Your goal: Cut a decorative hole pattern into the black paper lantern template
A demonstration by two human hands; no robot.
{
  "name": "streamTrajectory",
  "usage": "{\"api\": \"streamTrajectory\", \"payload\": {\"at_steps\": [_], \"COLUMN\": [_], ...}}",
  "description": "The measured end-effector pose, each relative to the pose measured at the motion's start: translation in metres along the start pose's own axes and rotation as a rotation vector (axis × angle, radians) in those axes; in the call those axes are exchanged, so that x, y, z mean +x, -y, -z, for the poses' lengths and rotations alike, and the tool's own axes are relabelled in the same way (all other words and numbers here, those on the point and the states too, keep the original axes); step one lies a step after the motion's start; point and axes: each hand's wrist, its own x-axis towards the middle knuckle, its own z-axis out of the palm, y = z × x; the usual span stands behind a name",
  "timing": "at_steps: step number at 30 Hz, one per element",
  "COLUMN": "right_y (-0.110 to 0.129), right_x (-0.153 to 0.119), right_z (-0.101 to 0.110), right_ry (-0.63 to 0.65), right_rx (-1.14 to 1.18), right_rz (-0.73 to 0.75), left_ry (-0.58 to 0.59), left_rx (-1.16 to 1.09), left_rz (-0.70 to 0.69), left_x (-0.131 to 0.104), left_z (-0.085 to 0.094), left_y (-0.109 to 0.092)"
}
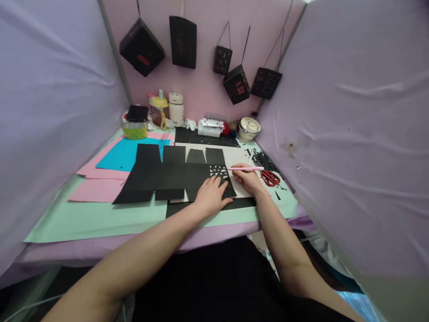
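Note:
Flat on the black paper (pixel 174 174), my left hand (pixel 210 197) lies with its fingers spread just below a cut-out pattern (pixel 218 171). The paper is a box-like sheet with slits and flaps along both long edges. My right hand (pixel 247 179) is closed around a slim pink pen-shaped craft knife (pixel 246 168), beside the right end of the paper. The knife's tip points left towards the pattern and is too small to make out. Under the paper is a white board (pixel 234 156), with more black paper (pixel 241 204) at its near edge.
Red-handled scissors (pixel 270 178) and black paper scraps (pixel 263 160) lie at the right. Blue (pixel 117 154) and pink sheets (pixel 97 191) are on the left. Behind stand a white bottle (pixel 176 109), a yellow tape roll (pixel 135 130) and a bowl (pixel 250 129). Black paper lanterns (pixel 142 47) hang above.

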Motion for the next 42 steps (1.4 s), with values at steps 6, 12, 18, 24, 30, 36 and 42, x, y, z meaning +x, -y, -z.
{"api": "streamTrajectory", "payload": {"at_steps": [6, 12, 18, 24, 30, 36, 42], "right_y": [0.003, 0.0083, 0.0054, 0.0067, 0.0067, 0.0027, -0.0001], "right_x": [-0.003, -0.0091, -0.0075, -0.0079, -0.0078, -0.0049, -0.0036], "right_z": [-0.0044, 0.0011, 0.0045, 0.0034, 0.0029, 0.0034, 0.0051], "right_ry": [-0.055, -0.006, 0.029, 0.039, 0.044, 0.021, -0.016], "right_rx": [-0.092, -0.306, -0.291, -0.31, -0.308, -0.312, -0.324], "right_rz": [-0.011, 0.063, 0.021, 0.019, 0.023, 0.004, -0.007], "left_ry": [0.018, 0.017, 0.041, 0.043, 0.047, 0.035, 0.043], "left_rx": [-0.008, -0.009, -0.025, -0.027, -0.026, -0.023, -0.019], "left_rz": [0.005, 0.017, 0.03, 0.037, 0.037, 0.035, 0.042], "left_x": [0.0001, -0.0002, 0.0004, 0.0011, 0.0012, 0.0008, 0.001], "left_z": [0.0025, 0.0033, 0.0004, 0.0014, 0.002, 0.0034, 0.0048], "left_y": [-0.0008, -0.0015, -0.0009, -0.0016, -0.0023, -0.0029, -0.0035]}}
